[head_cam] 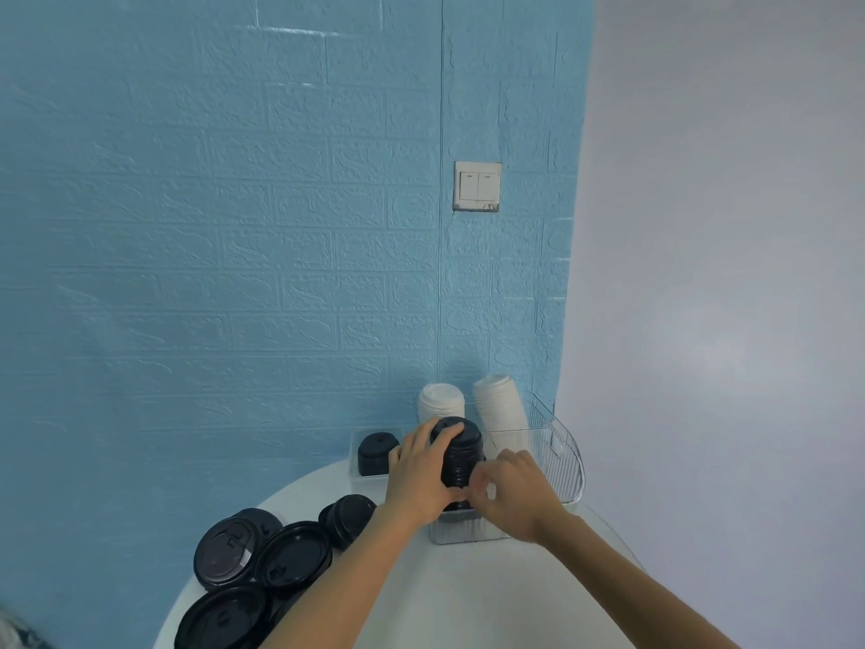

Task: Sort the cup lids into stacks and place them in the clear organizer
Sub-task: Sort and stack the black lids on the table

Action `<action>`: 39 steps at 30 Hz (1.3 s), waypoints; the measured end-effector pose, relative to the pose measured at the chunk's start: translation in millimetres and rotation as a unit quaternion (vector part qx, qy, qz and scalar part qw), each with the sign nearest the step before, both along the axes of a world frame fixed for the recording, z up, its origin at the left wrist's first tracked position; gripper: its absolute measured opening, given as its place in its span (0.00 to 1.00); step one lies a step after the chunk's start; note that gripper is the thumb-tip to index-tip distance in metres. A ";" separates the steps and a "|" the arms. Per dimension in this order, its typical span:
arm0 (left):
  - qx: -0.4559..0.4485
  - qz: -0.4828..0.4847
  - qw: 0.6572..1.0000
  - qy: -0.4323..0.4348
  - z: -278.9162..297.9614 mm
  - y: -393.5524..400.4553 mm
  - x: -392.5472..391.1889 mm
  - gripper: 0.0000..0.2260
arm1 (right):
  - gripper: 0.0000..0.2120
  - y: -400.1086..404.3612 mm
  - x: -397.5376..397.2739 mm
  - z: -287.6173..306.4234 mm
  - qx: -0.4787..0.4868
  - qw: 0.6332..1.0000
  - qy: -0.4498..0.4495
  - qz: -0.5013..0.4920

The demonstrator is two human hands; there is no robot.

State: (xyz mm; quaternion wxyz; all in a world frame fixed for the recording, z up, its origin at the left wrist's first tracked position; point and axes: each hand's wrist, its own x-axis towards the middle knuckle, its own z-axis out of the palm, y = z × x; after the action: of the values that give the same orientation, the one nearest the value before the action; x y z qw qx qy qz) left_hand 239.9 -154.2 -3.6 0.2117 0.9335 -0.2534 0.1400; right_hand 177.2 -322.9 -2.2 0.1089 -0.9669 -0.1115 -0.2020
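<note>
A tall stack of black cup lids (461, 454) stands in the front part of the clear organizer (568, 454). My left hand (421, 473) wraps around the stack's left side. My right hand (510, 491) touches its lower right side with the fingertips. Two stacks of white lids (441, 402) (500, 407) stand behind it in the organizer. A short black stack (374, 454) sits in the left compartment. Loose black lids (295, 552) lie on the white table at the lower left, some large, some small.
The round white table (468, 597) stands against a blue brick-pattern wall (234, 274) with a light switch (477, 185). A plain pale wall lies to the right. The table's edge curves close around the organizer on the right.
</note>
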 end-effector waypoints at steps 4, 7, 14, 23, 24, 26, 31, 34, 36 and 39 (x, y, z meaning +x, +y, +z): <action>0.003 0.000 1.000 -0.001 -0.2 -1.3 0.3 0.42 | 0.14 8.9 -3.8 -3.9 -0.094 0.995 0.044 0.008; 0.004 0.003 1.000 -0.001 -0.4 -1.9 0.3 0.42 | 0.13 12.4 -2.1 -0.3 -0.120 0.990 0.070 -0.001; 0.042 -0.005 0.999 -0.001 -4.5 -3.7 -4.7 0.41 | 0.07 16.6 -7.7 -2.7 -0.172 0.970 0.168 -0.018; 0.044 -0.016 0.999 0.002 -4.3 -0.8 -5.7 0.41 | 0.11 12.1 -15.3 -11.9 -0.095 0.994 0.007 -0.044; 0.041 -0.017 0.999 0.002 -3.8 -0.6 -5.7 0.41 | 0.10 9.7 -14.2 -10.7 -0.047 0.998 -0.026 -0.043; 0.044 -0.015 0.999 -0.006 -2.2 0.5 -5.8 0.40 | 0.11 5.5 -10.3 -8.8 0.056 0.993 -0.094 -0.042; 0.070 -0.001 0.997 -0.038 3.8 4.9 -4.9 0.38 | 0.35 1.9 -3.3 0.8 0.018 0.999 -0.009 -0.030; 0.091 0.001 0.995 -0.033 5.1 5.3 -5.6 0.36 | 0.34 4.3 -3.6 1.4 0.006 0.999 0.021 -0.046; 0.098 0.001 0.995 -0.025 4.7 4.6 -5.5 0.36 | 0.34 4.3 -4.3 0.6 0.002 0.998 0.029 -0.050; 0.094 -0.009 0.996 -0.004 6.5 4.7 -5.6 0.38 | 0.35 2.5 -4.7 4.6 0.013 0.998 0.047 -0.043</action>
State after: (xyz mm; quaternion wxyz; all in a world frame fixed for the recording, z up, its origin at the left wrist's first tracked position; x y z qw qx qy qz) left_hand 234.2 -149.5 2.9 0.1234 0.9463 -0.2750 0.1170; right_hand 172.5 -320.4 2.4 0.1176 -0.9777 -0.0623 -0.1623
